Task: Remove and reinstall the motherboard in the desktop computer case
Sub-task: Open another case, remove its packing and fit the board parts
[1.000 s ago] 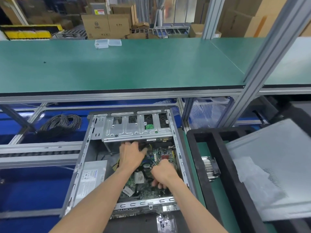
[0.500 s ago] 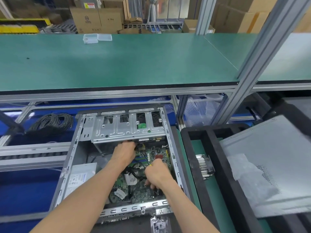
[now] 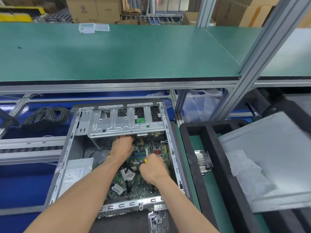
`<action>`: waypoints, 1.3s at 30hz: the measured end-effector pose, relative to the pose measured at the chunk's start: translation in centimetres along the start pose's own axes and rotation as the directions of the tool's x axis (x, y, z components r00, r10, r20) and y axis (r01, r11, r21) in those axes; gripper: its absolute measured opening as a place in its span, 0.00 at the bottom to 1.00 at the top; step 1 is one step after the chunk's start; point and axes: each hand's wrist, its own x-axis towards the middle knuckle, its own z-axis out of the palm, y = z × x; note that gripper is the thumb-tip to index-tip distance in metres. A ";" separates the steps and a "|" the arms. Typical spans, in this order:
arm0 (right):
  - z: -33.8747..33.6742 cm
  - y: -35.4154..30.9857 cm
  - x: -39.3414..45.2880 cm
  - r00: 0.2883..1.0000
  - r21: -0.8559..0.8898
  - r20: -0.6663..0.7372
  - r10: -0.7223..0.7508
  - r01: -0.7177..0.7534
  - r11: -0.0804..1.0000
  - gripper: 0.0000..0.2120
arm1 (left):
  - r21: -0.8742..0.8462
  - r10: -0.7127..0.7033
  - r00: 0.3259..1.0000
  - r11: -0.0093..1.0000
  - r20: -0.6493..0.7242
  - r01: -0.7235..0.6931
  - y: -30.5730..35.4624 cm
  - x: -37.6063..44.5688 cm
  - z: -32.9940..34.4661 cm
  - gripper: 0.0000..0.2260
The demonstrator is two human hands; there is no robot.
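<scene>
Down inside the open computer case (image 3: 67,158) lay the motherboard (image 3: 151,187); the left hand (image 3: 122,147) curled its fingers around something under the metal cage (image 3: 124,121); the right hand (image 3: 154,169) pinched a screwdriver (image 3: 141,156).

Single head-worn wide-angle view; looks forward and steeply down into the open computer case (image 3: 70,158) from close above; both forearms enter from the bottom edge; the green surface (image 3: 117,52) crosses the upper half, farther off; cardboard boxes (image 3: 94,9) at the top edge, distant; straight lines bow near the borders.
</scene>
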 end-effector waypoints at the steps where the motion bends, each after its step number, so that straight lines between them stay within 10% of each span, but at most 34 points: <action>1: 0.1 0.0 0.0 1.000 -0.013 -0.003 0.001 -0.001 1.000 0.09 | -0.049 -0.018 1.000 0.999 -0.019 0.017 -0.1 0.0 0.0 0.05; 25: -0.4 0.6 0.2 1.000 -0.004 -0.025 0.000 0.000 1.000 0.02 | -0.008 -0.131 0.952 0.990 0.276 0.138 0.7 2.3 0.4 0.21; 39: -0.5 0.8 0.3 1.000 0.012 -0.020 -0.021 0.021 1.000 0.06 | 0.078 -0.062 0.950 0.996 0.307 0.039 0.8 2.8 0.4 0.15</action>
